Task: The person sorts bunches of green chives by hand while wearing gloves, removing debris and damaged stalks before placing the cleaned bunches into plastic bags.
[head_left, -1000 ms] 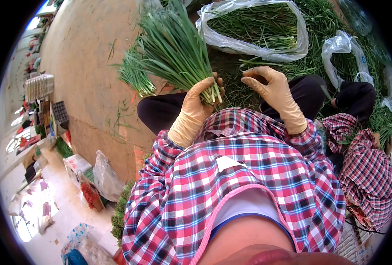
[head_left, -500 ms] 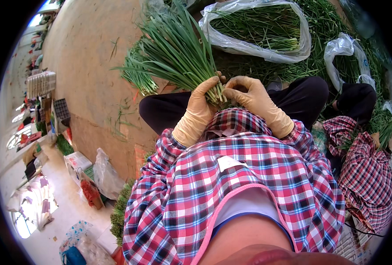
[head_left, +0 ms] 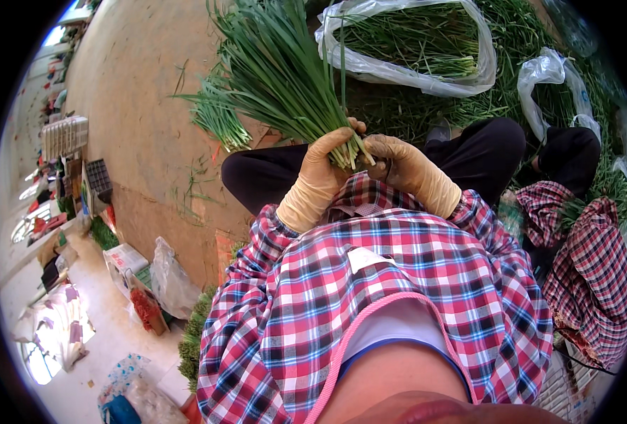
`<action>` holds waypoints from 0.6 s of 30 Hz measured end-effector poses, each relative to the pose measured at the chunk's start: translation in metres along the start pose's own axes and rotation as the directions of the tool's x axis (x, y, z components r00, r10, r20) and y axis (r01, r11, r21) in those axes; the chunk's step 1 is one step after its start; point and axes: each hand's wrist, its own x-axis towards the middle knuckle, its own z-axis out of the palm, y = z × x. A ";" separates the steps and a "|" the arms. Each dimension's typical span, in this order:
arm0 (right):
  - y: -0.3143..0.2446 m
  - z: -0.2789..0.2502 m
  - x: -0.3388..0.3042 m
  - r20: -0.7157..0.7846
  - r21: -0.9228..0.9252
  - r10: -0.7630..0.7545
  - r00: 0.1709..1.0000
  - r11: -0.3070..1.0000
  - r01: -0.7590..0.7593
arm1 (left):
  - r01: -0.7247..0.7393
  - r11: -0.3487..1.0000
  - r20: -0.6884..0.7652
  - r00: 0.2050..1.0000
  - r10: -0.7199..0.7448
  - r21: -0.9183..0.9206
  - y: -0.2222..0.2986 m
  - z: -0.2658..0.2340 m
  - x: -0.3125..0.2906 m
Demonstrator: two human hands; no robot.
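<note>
A thick bunch of garlic chives [head_left: 274, 71] fans up and to the left, its pale stem ends pointing down toward me. Wrapped round it near those ends is my left hand [head_left: 322, 157], in a cream rubber glove. My right hand [head_left: 399, 161], gloved alike and brown with dirt at the fingers, is closed right beside the stem ends. One stem slants toward its fingertips; what they pinch is hidden. On the floor left of the bunch lies a smaller bundle of chives [head_left: 223, 124].
Beyond my knees, an open clear plastic bag [head_left: 426, 88] holds more chives, with loose leaves heaped around it. Another plastic bag [head_left: 536, 78] lies to the right, near a person in a checked sleeve [head_left: 589, 275]. Bags and a crate [head_left: 64, 138] stand at left.
My right hand has turned and dropped slightly, its fingers closing lower beside the stem ends. The bunch in my left hand has tipped a little more upright.
</note>
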 end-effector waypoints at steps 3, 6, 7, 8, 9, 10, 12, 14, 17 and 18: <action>0.001 0.002 -0.001 0.016 0.010 -0.071 0.997 0.997 0.070 | -0.047 0.998 -0.001 0.999 0.047 -0.045 -0.001 0.000 0.003; -0.005 -0.004 -0.007 0.106 0.136 -0.201 0.974 0.973 0.186 | -0.077 0.990 -0.055 0.996 0.071 -0.116 0.003 -0.008 0.009; -0.007 -0.006 -0.009 0.142 0.203 -0.253 0.957 0.954 0.222 | -0.092 0.988 -0.069 0.994 0.085 -0.120 0.006 -0.010 0.009; -0.007 -0.002 -0.011 0.111 -0.079 -0.372 0.922 0.921 0.381 | -0.106 0.986 -0.082 0.992 0.096 -0.125 0.008 -0.012 0.010; -0.005 0.005 -0.015 0.116 -0.357 -0.485 0.867 0.794 0.493 | -0.119 0.986 -0.069 0.991 0.112 -0.115 0.009 -0.013 0.009; -0.004 0.009 -0.017 0.158 -0.600 -0.582 0.798 0.585 0.546 | -0.131 0.986 -0.091 0.988 0.122 -0.100 0.007 -0.013 0.009; -0.006 0.013 -0.008 0.495 -0.769 -0.612 0.617 0.022 0.639 | -0.147 0.987 -0.128 0.982 0.138 -0.069 0.001 -0.006 0.007; -0.002 0.014 -0.001 0.507 -0.813 -0.594 0.625 -0.089 0.575 | -0.057 0.997 -0.118 0.992 0.051 -0.049 -0.001 0.003 0.002; 0.000 0.012 0.004 0.504 -0.830 -0.613 0.608 -0.151 0.537 | 0.009 1.000 -0.111 0.994 -0.008 0.009 0.002 0.005 0.001; 0.000 0.013 0.003 0.475 -0.852 -0.575 0.666 -0.113 0.511 | -0.029 0.991 -0.110 0.993 0.044 0.134 0.004 -0.001 -0.001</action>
